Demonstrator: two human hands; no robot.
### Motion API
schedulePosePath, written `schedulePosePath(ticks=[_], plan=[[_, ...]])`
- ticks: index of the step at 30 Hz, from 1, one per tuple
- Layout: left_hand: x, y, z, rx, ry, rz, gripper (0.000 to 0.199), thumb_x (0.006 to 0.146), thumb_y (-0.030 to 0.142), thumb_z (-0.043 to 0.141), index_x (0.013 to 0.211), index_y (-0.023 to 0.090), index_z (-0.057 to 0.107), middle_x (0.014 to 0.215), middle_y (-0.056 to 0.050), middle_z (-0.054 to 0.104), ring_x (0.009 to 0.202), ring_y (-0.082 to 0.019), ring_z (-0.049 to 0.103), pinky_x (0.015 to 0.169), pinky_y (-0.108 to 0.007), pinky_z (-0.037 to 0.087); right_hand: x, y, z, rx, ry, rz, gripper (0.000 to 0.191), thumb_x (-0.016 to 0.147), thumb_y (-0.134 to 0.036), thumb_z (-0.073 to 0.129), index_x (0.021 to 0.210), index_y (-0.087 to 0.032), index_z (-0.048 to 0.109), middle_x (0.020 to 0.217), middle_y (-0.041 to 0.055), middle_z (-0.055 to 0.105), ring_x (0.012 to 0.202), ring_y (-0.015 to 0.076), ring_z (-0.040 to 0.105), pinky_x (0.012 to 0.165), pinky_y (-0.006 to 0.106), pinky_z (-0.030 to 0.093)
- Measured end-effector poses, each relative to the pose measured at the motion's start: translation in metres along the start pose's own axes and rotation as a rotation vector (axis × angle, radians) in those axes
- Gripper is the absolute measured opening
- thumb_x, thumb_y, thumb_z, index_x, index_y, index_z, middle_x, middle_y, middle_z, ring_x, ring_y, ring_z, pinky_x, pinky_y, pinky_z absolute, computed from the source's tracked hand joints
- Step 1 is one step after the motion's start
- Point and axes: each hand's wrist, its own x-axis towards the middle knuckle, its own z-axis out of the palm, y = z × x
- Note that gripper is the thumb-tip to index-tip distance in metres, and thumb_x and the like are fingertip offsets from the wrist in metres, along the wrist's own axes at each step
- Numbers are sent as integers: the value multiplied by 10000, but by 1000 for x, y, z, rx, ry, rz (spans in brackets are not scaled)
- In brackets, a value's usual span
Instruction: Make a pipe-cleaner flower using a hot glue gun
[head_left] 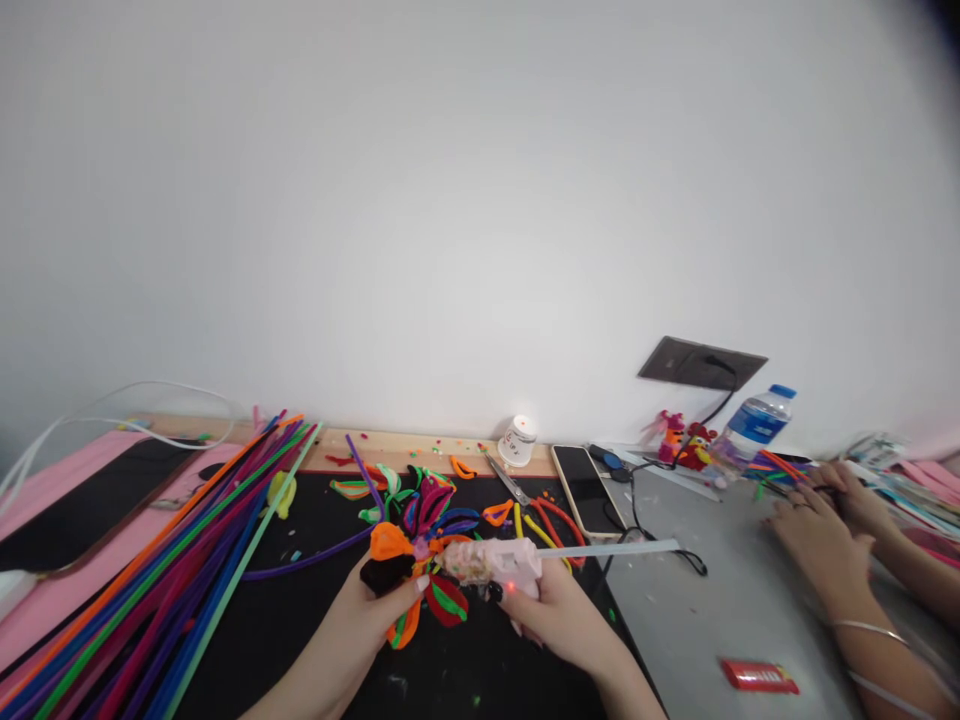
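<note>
My left hand (369,612) pinches a multicoloured pipe-cleaner flower (448,598) with orange, black, red and green petals. In my right hand (561,618) is a pale pink hot glue gun (517,562), its red light lit. The gun's nozzle points left and meets the flower's middle, though I cannot tell whether it touches. From its back end sticks a long translucent glue stick (615,549). Just behind the flower lie more pipe-cleaner petals (390,485), and scissors (508,482) rest to their right. My left fingertips are partly hidden by the petals.
Bundled pipe cleaners (172,560) cover the left side, over a pink mat (112,450). At the back stand a paper cup (517,441) and a phone (589,490). A bottle (757,422), a red packet (760,676) and a co-worker's hands (821,535) are on the right.
</note>
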Motion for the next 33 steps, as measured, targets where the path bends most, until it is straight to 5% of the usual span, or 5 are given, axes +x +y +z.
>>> schedulePosePath(ticks=[14, 24, 33], plan=[[-1, 1, 1, -1, -20, 17, 413, 635, 233, 743, 1023, 175, 613, 1038, -86, 713, 1056, -277, 610, 944, -401, 439, -2, -2, 1, -82, -10, -41, 126, 749, -138, 477, 777, -176, 593, 529, -58, 454, 469, 87, 387, 469, 184, 320], [12, -16, 0, -49, 123, 58, 493, 503, 254, 802, 954, 161, 624, 976, -119, 732, 1023, -338, 622, 877, -452, 482, -3, -5, 1, -327, 49, -135, 160, 772, -176, 478, 831, -174, 627, 674, -6, 559, 665, 150, 500, 627, 226, 404], [9, -12, 5, -36, 198, 97, 433, 471, 256, 798, 868, 183, 641, 911, -79, 747, 996, -312, 636, 888, -411, 472, -2, -9, 3, -447, 46, -224, 110, 763, -148, 471, 656, -172, 458, 617, -40, 445, 554, 92, 394, 510, 194, 275]])
